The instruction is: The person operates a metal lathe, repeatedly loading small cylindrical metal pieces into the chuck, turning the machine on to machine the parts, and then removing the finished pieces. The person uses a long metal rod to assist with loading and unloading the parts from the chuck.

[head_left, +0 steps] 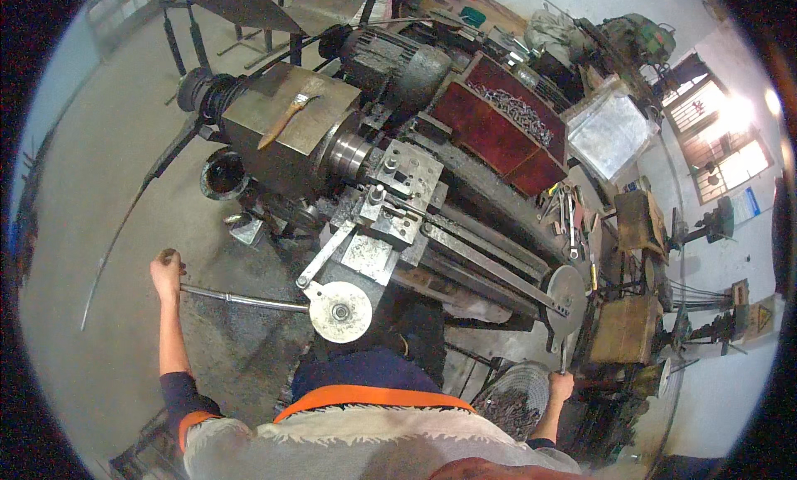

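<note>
1 brush (286, 121) lies on the headstock (325, 98), the bin (477, 123) to its right; the left disc (339, 312) sits before both.

The pale wall (747, 256) has bright windows (696, 115).

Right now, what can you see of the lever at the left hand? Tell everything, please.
A slim, straight, shiny lever, apparently metal, with a collar partway along. In the picture it slopes slightly down rightward, from the left hand at its outer end to the edge of the pale disc. The exact grip is unclear.
</note>
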A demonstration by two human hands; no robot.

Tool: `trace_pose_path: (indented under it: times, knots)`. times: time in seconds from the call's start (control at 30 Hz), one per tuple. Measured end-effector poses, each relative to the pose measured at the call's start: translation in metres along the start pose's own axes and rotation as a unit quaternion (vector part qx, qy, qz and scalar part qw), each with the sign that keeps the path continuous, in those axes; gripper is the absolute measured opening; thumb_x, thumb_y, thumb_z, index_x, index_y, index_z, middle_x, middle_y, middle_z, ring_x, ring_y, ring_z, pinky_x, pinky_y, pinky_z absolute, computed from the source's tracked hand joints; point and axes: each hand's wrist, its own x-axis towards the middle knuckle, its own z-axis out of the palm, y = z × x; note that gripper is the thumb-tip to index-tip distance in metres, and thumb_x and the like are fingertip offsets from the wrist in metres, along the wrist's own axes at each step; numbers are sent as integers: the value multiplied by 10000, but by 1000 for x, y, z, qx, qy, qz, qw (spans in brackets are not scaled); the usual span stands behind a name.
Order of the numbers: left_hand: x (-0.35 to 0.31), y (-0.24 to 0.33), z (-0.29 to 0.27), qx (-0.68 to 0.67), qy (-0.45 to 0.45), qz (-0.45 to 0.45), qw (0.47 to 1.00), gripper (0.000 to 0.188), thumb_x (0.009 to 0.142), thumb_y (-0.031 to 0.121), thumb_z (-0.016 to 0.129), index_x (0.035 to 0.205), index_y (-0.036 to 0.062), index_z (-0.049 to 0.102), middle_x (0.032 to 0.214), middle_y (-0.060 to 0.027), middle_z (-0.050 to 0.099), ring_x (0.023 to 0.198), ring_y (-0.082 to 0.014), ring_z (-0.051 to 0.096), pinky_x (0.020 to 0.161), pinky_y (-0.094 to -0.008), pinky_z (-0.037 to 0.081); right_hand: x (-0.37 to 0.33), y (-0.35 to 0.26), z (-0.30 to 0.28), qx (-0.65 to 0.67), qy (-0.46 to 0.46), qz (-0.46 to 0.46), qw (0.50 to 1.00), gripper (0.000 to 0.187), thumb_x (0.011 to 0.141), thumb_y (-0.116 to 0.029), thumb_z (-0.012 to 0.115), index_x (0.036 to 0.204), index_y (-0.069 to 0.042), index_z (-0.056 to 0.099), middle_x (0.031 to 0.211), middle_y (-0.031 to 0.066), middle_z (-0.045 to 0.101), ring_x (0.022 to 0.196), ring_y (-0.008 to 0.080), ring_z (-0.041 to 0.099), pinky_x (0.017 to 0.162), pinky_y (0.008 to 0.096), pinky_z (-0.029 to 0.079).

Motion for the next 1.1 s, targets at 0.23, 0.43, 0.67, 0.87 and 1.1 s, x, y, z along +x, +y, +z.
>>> trace_pose_path:
  times: [0.23,0.43,0.67,0.87,1.1]
  knots:
    - [15,0,6,14,9,17,1000,241,795,110,560,964,-53,614,657,-136,626,525,-162,610,484,-267,474,-17,-9,-7,28,17,-10,999,324,595,-226,591,813,9,645,826,250,627,836,406,605,738,444,474]
    - [13,7,10,-14,10,4,1000,251,799,90,551,988,-70,591,654,-132,619,499,-164,588,455,-266,468,-28,-24,-19,26,14,3,1000,338,601,-237,586,809,24,639,828,270,615,823,415,601,728,462,473]
    - [11,-36,6,-67,52,-12,996,252,779,116,571,988,-19,611,699,-130,636,587,-179,619,534,-288,488,2,-10,-12,-45,66,-12,997,346,657,-303,577,830,-9,635,855,227,629,824,406,602,734,477,478]
    - [2,42,37,126,121,-20,984,278,719,245,614,934,77,667,858,-82,671,826,-235,632,781,-336,460,86,18,8,-78,61,-4,995,363,692,-339,632,840,-9,610,875,211,634,833,389,606,739,457,480]
    - [86,74,129,107,25,60,992,347,707,279,620,989,80,655,917,-118,664,882,-260,629,809,-347,458,93,40,20,-26,8,-41,999,391,674,-346,621,825,15,607,851,241,624,847,405,599,739,465,473]
